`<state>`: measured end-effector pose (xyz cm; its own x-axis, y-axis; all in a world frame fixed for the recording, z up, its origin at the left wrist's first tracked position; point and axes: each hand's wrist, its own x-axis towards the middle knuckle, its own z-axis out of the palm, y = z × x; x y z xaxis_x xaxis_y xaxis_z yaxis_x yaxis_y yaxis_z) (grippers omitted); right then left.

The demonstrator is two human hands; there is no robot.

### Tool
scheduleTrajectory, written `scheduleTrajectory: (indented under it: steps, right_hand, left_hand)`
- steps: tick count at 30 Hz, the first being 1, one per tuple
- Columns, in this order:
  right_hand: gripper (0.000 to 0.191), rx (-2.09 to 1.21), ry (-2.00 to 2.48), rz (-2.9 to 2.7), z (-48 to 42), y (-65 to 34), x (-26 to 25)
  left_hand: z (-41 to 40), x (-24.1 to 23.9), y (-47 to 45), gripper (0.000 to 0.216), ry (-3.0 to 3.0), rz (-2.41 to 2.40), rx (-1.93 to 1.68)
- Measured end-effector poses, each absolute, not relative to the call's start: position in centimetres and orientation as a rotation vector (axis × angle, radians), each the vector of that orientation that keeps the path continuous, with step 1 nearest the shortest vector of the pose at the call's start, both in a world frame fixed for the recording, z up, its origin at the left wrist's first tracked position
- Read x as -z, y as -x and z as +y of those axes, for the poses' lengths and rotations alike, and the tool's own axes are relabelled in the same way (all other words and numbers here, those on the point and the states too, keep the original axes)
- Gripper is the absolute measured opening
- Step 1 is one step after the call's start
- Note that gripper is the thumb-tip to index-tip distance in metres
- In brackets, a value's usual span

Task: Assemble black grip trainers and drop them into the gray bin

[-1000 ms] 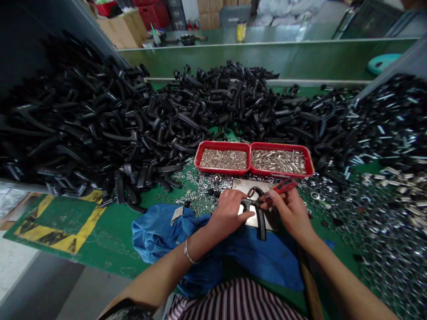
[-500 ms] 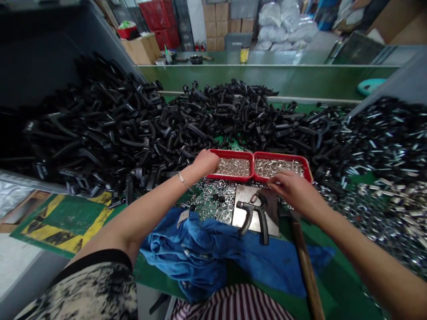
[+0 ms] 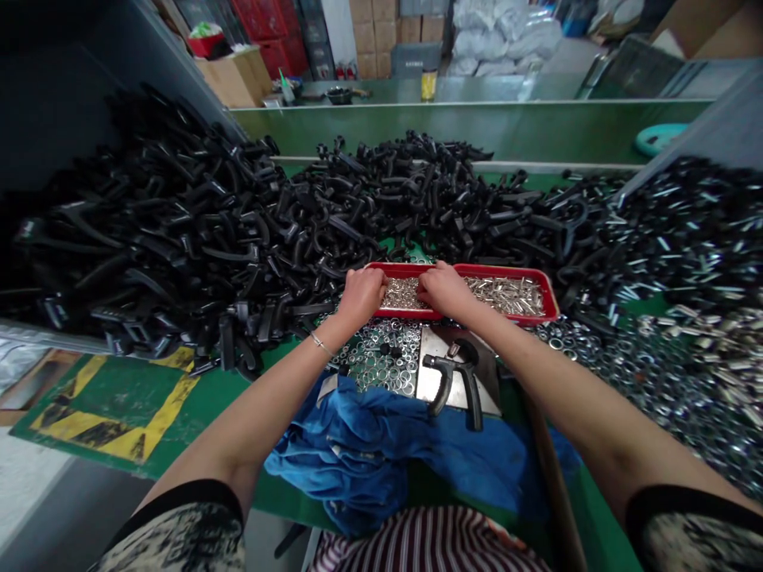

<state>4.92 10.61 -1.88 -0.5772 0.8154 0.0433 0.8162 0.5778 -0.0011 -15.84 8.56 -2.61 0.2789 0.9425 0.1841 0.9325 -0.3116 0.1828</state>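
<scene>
My left hand (image 3: 365,294) is at the left end of a red tray (image 3: 411,314) of tiny metal pieces, its fingers curled down over the rim and closed. Into the same tray, from the right, reaches my right hand (image 3: 446,289), its fingertips bunched among the small pieces. Anything pinched in either hand is too small or hidden. A second red tray (image 3: 545,319) adjoins it and holds short metal pins (image 3: 506,294). Below, a black curved part (image 3: 470,393) with a small metal piece at its top lies on a metal plate (image 3: 427,389).
Black plastic parts (image 3: 238,230) are heaped behind and left of the trays. Loose metal rings (image 3: 381,369) lie beside the plate. A blue cloth (image 3: 358,453) and a wooden handle (image 3: 551,485) lie in front. More rings and metal pieces (image 3: 715,342) spread at right.
My right hand has moved left from the pin tray's front edge into the tray of tiny pieces. My left hand has shifted slightly. The camera view has tilted a little downward.
</scene>
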Motion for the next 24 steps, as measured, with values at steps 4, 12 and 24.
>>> scheduleTrajectory:
  steps: [4,12,24]
  right_hand:
    - [0.021,0.044,1.467,-2.696,10.5,-4.8,2.2]
    - [0.025,0.014,1.419,-2.663,10.7,-5.0,2.6]
    - [0.020,0.013,1.406,-2.682,10.7,-5.0,2.7]
  left_hand:
    - [8.1,3.2,16.2,0.008,-2.389,1.781,-0.642]
    - [6.6,2.1,15.4,0.003,-2.208,1.674,-0.932]
    - [-3.9,3.5,6.3,0.023,-2.584,1.247,-0.418]
